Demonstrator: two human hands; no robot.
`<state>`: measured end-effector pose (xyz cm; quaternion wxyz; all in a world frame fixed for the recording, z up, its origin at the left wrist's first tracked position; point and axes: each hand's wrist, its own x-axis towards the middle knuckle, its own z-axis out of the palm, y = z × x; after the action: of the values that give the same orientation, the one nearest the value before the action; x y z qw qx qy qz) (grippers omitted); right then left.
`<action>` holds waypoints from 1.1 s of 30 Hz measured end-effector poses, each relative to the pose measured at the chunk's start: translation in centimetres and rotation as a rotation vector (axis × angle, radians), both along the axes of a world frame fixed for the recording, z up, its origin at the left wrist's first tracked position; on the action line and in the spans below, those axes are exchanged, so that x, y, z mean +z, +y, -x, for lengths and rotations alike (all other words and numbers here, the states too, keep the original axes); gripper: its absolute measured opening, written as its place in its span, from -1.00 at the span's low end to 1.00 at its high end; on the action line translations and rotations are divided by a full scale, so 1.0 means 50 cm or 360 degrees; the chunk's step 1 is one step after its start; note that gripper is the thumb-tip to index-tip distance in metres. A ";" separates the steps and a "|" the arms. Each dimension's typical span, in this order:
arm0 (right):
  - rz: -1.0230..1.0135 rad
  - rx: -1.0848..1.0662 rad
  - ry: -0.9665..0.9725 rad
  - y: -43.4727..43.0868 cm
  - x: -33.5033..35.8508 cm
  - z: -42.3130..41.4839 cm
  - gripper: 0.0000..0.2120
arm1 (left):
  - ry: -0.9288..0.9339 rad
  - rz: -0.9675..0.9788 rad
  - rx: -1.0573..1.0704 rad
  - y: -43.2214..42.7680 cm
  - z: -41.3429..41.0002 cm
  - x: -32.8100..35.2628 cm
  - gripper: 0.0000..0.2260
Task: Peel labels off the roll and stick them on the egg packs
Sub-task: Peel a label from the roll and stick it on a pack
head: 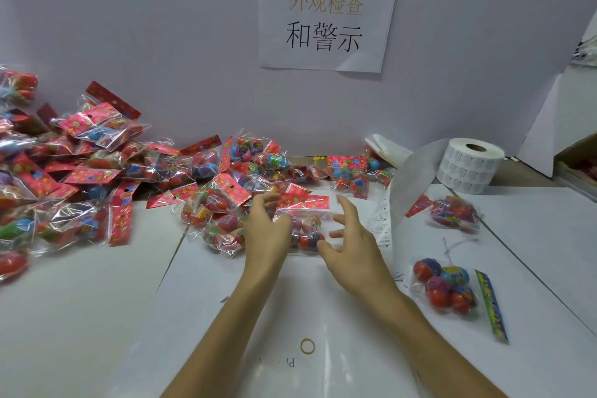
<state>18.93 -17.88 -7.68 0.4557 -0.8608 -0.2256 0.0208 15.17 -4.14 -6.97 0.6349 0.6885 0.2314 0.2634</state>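
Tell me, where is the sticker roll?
In the head view, the label roll stands far right, near the back wall, behind an egg pack and left of a cardboard box.

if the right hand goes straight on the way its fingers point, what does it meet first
Most likely the egg pack lying just ahead of the right hand; depth is unclear, so it might pass above.

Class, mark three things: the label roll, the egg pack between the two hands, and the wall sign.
label roll (470,168), head view, on its printed outer side.
egg pack (305,202), head view, on its red header card.
wall sign (323,39), head view, on its lower line of black characters.
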 end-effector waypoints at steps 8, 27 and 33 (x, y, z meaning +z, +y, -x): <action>-0.0075 -0.0001 0.0130 0.000 -0.004 -0.008 -0.21 | 0.0002 0.0108 -0.0018 -0.001 0.004 0.003 -0.57; -0.1095 -0.0115 0.0085 -0.023 0.038 -0.013 -0.53 | -0.0068 0.0779 -0.0653 -0.012 0.019 0.033 -0.73; -0.1182 -0.0079 0.0132 -0.036 0.056 -0.017 -0.81 | -0.0177 0.0973 -0.0486 -0.008 0.019 0.042 -0.70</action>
<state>19.78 -19.70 -4.89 0.7461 -0.6403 -0.1782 -0.0385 14.20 -4.53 -4.88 0.8554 0.4778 0.1591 0.1209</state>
